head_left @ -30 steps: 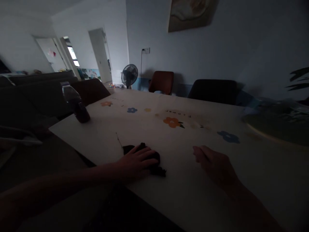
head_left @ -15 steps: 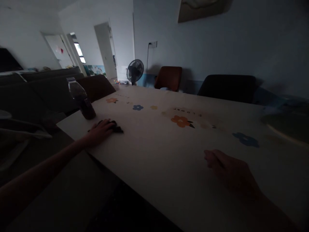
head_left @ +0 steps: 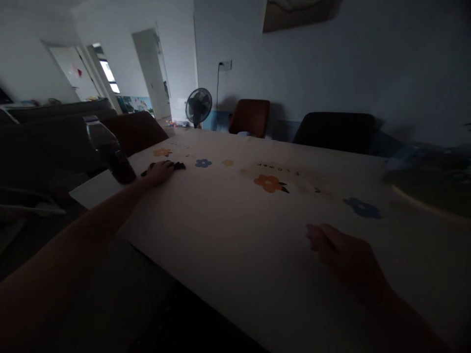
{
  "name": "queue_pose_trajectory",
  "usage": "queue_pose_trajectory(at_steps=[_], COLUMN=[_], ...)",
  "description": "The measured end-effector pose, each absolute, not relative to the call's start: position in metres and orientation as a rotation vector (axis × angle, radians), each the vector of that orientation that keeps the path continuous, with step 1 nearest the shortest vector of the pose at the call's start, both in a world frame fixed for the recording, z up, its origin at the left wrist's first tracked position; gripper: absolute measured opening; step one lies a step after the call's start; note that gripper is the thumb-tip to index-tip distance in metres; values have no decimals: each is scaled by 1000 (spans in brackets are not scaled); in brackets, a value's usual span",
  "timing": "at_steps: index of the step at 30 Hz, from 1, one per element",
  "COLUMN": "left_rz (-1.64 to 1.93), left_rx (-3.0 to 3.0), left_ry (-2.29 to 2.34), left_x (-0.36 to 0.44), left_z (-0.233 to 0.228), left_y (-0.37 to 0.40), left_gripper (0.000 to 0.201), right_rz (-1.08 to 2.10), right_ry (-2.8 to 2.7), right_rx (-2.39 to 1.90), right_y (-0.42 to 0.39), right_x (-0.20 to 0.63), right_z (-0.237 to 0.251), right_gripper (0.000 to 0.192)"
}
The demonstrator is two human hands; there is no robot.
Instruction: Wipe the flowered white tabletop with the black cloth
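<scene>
My left hand point(head_left: 161, 172) presses down on a crumpled black cloth point(head_left: 179, 166) at the far left part of the table point(head_left: 221, 230). Dark folds of the cloth stick out on both sides of the hand, and the palm hides its middle. Just left of that hand is a clear bottle point(head_left: 112, 153) with dark liquid in it. Over the near right part of the table, my right hand point(head_left: 344, 252) is loosely closed with the fingers curled, and nothing shows in it. The light is dim, so finger detail is poor.
Printed flowers, such as an orange one point(head_left: 269, 183), mark the pale tabletop. A green round item point(head_left: 434, 189) lies at the right edge. Chairs, among them a brown one point(head_left: 250, 117) and a black one point(head_left: 334, 131), stand behind, near a fan point(head_left: 198, 104).
My left hand and the black cloth have moved farther away across the table, toward the orange flower at the far left. The view has turned slightly right; my right hand has hardly moved.
</scene>
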State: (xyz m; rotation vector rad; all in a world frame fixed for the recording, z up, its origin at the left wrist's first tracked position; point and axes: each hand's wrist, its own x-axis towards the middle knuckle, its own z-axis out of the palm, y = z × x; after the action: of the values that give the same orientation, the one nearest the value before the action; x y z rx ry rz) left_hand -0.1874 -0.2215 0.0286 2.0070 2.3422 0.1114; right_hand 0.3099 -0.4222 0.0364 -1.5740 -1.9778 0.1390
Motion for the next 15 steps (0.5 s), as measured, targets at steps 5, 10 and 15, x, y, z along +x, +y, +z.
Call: queue_pose_trajectory(at_steps=[5,10,15], left_rz=[75,93,99], left_rx=[2140,2500,2675], left_ry=[2174,1717,1226], left_x=[-131,-23,97], left_z=[28,16,14], left_y=[-214,-242,-301], left_gripper=[61,54,58], right_rz=[88,8,-42], right_ry=[-1976,-1957,-1909], right_rx=[-1566,-1559,-1598], right_y=[-422,-424,-423], right_x=[308,308,314], right_z=[37,37,39], right_gripper=[53,57,55])
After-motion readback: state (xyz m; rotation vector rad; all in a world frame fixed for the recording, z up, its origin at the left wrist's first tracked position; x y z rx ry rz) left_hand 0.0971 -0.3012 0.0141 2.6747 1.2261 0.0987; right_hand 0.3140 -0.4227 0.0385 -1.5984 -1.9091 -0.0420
